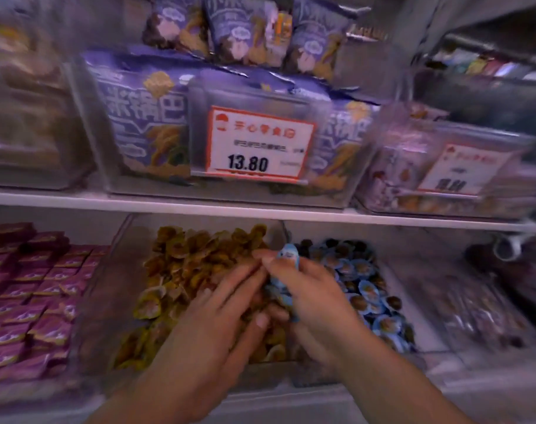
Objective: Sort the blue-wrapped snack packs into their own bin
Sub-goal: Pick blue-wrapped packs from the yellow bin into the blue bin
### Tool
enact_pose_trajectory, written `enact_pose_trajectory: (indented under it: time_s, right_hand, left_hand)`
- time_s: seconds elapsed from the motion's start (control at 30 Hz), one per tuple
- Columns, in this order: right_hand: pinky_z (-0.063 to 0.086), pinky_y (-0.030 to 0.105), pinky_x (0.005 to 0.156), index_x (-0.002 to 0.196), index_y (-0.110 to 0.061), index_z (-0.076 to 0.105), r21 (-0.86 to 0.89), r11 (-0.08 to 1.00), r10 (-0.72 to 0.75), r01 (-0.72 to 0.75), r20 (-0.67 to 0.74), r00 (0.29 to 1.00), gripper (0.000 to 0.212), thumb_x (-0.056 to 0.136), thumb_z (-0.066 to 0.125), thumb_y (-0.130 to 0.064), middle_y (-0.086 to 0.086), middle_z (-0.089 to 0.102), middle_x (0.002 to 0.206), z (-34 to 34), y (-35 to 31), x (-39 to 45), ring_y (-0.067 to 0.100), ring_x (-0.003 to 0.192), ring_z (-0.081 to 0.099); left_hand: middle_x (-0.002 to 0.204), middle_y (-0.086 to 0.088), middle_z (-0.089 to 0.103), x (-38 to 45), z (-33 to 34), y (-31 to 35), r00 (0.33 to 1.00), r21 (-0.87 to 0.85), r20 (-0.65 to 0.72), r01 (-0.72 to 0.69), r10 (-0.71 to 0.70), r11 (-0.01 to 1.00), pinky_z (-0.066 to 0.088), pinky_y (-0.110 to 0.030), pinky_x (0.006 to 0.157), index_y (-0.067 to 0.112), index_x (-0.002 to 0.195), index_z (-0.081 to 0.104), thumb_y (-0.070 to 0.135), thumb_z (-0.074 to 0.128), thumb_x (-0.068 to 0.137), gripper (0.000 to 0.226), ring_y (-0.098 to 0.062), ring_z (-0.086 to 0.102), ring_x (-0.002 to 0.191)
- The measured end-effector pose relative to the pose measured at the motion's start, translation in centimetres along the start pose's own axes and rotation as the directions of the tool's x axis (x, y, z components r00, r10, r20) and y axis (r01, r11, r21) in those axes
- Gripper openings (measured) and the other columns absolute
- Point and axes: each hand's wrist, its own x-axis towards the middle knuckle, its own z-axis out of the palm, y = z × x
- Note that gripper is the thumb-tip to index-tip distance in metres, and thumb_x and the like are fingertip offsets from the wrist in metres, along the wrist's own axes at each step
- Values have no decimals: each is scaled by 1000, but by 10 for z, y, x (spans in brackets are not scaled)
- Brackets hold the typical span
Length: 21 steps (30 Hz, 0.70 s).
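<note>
On the lower shelf a clear bin of yellow-wrapped snack packs (187,270) stands left of a clear bin of blue-wrapped snack packs (364,289). My right hand (309,289) hovers over the divide between the two bins and grips several blue-wrapped packs (286,255); one pokes up past my fingertips and others show below my palm. My left hand (227,304) lies among the yellow packs with fingers stretched out flat, its fingertips close to my right hand. Whether it touches a blue pack is hidden.
A bin of magenta packets (31,295) sits at the left, and a bin of dark-wrapped snacks (474,307) at the right. Just overhead runs a white shelf edge (260,209) carrying purple snack bags (141,117) and a 13.80 price tag (260,145).
</note>
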Motion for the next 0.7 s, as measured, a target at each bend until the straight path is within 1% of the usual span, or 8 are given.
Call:
enact_pose_trajectory:
  time_s: [0.1,0.17,0.27,0.37,0.47,0.57,0.63,0.7]
  right_hand:
    - [28,16,34,93,-7,71,-25,992,-125,123,-110,986,13,94,59,-14,10,63,70,-39,-22,15,15,48,50]
    - [30,19,37,96,-3,68,-52,989,-144,135,-243,959,14,93,59,-13,16,62,74,-70,-32,34,18,48,49]
    - [46,29,57,111,-4,64,-84,995,27,-59,-335,942,28,94,61,-25,19,67,97,-97,-27,64,23,69,61]
    - [50,30,73,99,-12,70,-272,945,112,-180,-248,962,30,96,56,-39,11,75,99,-103,-16,79,20,89,70]
    - [54,25,75,72,-20,75,-471,881,-211,50,-296,932,27,93,61,-31,0,77,82,-103,-17,76,13,81,71]
    - [52,18,68,72,-23,74,-543,784,-499,299,-266,825,21,84,57,-27,-11,75,75,-92,-21,61,3,73,68]
    - [55,25,75,80,-21,74,-559,733,-577,389,-206,791,23,85,53,-30,-8,75,78,-75,-19,51,4,78,69]
    - [55,31,75,87,-16,73,-652,598,-655,466,-63,753,28,88,50,-34,-3,74,81,-50,-15,42,8,79,69]
  left_hand:
    - [151,18,36,10,5,-6,996,-107,4,86,-86,991,23,-11,111,33,148,38,53,37,97,54,5,32,139]
    - [141,24,44,14,10,-9,990,-80,37,136,-134,987,32,-15,108,36,138,49,54,37,94,49,6,41,131]
    - [130,27,49,13,16,-9,981,35,109,159,-162,987,45,-27,99,40,131,55,58,34,91,48,-2,53,119]
    - [126,34,48,11,13,-9,973,11,157,169,-168,986,47,-29,96,46,129,53,61,34,91,45,0,54,116]
    - [123,31,54,10,-2,-8,982,-37,139,136,-129,990,46,-24,92,42,125,59,52,41,93,37,3,57,111]
    - [114,15,66,6,-24,-17,999,163,-1,-34,34,986,45,-34,87,28,113,70,34,48,93,30,-11,65,101]
    - [112,11,68,0,-45,-32,997,222,-80,19,-1,975,46,-39,88,25,108,72,31,48,91,30,-16,65,102]
    - [114,7,67,-10,-68,-49,985,207,-123,142,-118,968,48,-46,90,24,109,72,31,47,90,32,-21,65,105]
